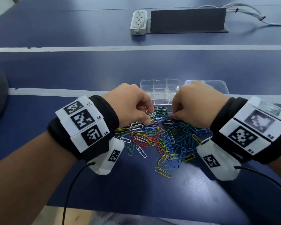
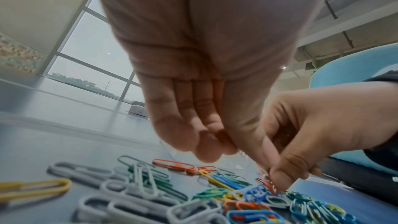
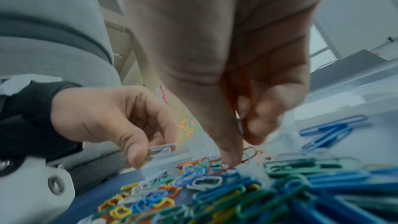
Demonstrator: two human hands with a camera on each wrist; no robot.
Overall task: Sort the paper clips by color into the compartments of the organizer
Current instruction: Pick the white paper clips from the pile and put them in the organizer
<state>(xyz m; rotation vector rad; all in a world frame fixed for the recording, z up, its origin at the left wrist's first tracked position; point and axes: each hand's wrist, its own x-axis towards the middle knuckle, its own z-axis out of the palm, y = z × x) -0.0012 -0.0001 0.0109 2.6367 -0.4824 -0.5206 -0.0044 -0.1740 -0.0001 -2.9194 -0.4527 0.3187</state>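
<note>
A heap of mixed paper clips [image 1: 161, 140] in white, red, yellow, green and blue lies on the dark blue table. Just behind it stands the clear organizer [image 1: 159, 95], its compartments looking bare. My left hand [image 1: 148, 116] hovers over the heap's far left edge and pinches a white paper clip [image 1: 152, 114] [image 3: 163, 149] between thumb and forefinger. My right hand [image 1: 173, 115] reaches down into the far side of the heap, where thumb and forefinger pinch a red paper clip [image 3: 247, 154] [image 2: 267, 183]. Its curled fingers seem to hide more clips.
The organizer's clear lid [image 1: 217, 86] lies to the right of it, behind my right hand. Farther back are a white power strip [image 1: 138, 21], a black upright panel [image 1: 186, 20] and cables [image 1: 250, 12]. White stripes cross the table.
</note>
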